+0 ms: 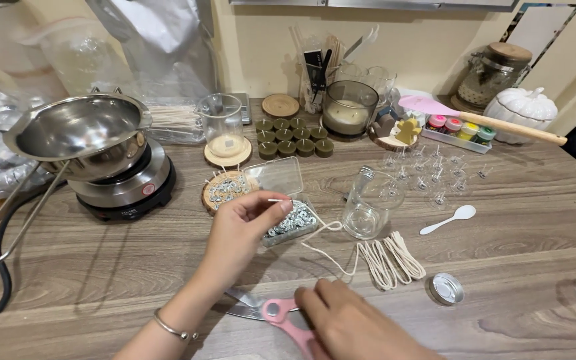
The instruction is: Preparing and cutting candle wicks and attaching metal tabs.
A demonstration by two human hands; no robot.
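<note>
Head view: your left hand (245,223) pinches a short wick (276,200) just above the clear box of metal tabs (290,222); the wick's long axis runs level, tip pointing left. Your right hand (355,320) grips pink scissors (268,310) below the box; the handles are partly hidden.

White cotton wick cord (341,257), thin and pale, ran in a loose curve across the wooden tabletop just below the frame's centre; one end rose to the left hand (245,230), its short tip held level between thumb and forefinger, while the other end joined a bundle of folded loops lying flat at lower centre-right. Pink-handled scissors (271,312) lay flat at the bottom centre of the frame, steel blades pointing left, with the right hand (355,323) resting on the handle loops.
</note>
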